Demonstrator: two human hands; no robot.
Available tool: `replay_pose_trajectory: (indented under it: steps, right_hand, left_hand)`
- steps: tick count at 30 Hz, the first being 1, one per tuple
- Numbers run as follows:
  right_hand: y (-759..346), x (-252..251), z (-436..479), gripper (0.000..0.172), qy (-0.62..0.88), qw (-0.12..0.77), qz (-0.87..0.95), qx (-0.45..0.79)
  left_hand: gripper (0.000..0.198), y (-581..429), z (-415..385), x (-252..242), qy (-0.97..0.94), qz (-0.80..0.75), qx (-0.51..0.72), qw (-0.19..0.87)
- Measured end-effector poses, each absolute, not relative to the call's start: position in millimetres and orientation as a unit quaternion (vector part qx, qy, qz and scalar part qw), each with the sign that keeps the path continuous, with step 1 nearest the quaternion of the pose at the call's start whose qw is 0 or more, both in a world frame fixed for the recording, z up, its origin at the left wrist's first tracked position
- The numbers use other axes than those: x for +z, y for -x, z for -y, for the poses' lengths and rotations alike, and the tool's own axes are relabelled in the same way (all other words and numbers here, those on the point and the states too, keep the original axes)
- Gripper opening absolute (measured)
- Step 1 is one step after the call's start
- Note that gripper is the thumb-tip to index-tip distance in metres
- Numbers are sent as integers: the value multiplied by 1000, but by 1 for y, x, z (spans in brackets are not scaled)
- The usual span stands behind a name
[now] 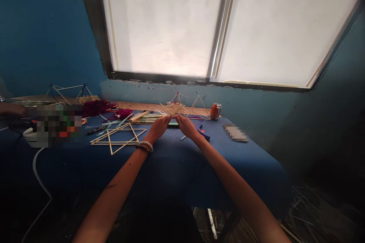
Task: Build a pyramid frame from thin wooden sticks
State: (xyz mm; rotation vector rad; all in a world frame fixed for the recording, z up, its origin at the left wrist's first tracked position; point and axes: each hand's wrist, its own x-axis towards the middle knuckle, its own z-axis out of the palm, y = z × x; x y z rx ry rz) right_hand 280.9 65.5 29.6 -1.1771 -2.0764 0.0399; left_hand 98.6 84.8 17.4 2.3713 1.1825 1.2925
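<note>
My left hand [158, 127], with beaded bracelets at the wrist, and my right hand [185, 126] meet over the blue table [171, 159]. Both are closed around the lower ends of several thin wooden sticks [167, 110], which fan upward and outward. Left of my hands, a star-shaped stick frame [110, 142] lies flat on the table. Behind my left hand is a row of longer sticks [142, 118]. A stick pyramid with pink thread on top [178, 94] stands behind the held sticks, and a triangular stick frame [199, 101] is to its right.
An orange can [216, 111] stands at the back right, near a blurred flat item [236, 133]. Dark red yarn [98, 108] lies at the back left. Another person's hand [13, 110] shows at the far left, beside a blurred container with a white cable [38, 167].
</note>
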Motion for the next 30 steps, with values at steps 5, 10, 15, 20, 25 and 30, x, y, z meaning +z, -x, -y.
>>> replay_pose_trajectory:
  steps: [5,10,15,20,25,30]
  right_hand:
    - [-283,27,-69,31,430,379,818,39]
    - [-284,26,-69,25,421,381,822,40]
    - [-285,30,-64,23,414,389,822,35]
    - [-284,33,-60,26,402,411,817,47]
    - [-284,33,-63,30,380,433,814,70]
    - [-286,32,-66,30,360,448,813,94]
  left_hand:
    - [36,-98,-86,16,-811,-407,414,76]
    - [37,-97,-87,14,-816,-401,409,74]
    - [39,-97,-87,14,-818,-387,417,83]
    - [41,-97,-86,15,-817,-376,428,88]
    - [42,-98,-83,18,-818,-365,434,94]
    - [44,-97,-81,19,-819,-363,433,97]
